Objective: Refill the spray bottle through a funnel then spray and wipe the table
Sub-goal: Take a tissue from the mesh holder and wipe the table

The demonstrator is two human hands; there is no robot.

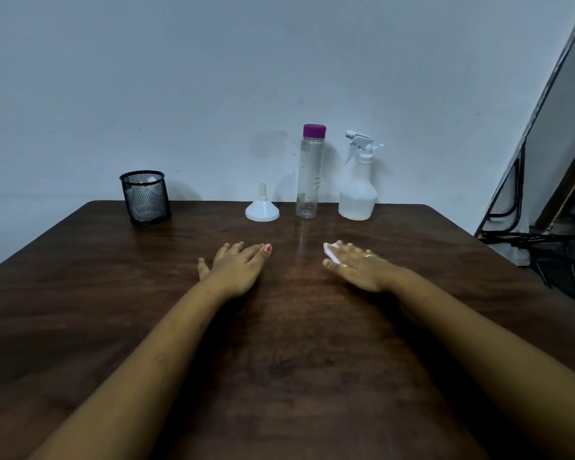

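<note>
A white spray bottle point(358, 190) with its trigger head on stands at the back of the dark wooden table point(113, 310), partly filled with liquid. Left of it stands a clear bottle point(309, 174) with a purple cap, and a white funnel point(262, 209) sits upside down beside that. My left hand point(236, 267) lies flat on the table with straight fingers. My right hand point(357, 263) presses a white tissue point(330, 253) flat onto the tabletop; only the tissue's edge shows under the fingers.
A black mesh cup point(145, 198) with white tissue inside stands at the back left. A wall runs right behind the table. To the right, past the table edge, are a dark metal rack point(538, 240) and cables.
</note>
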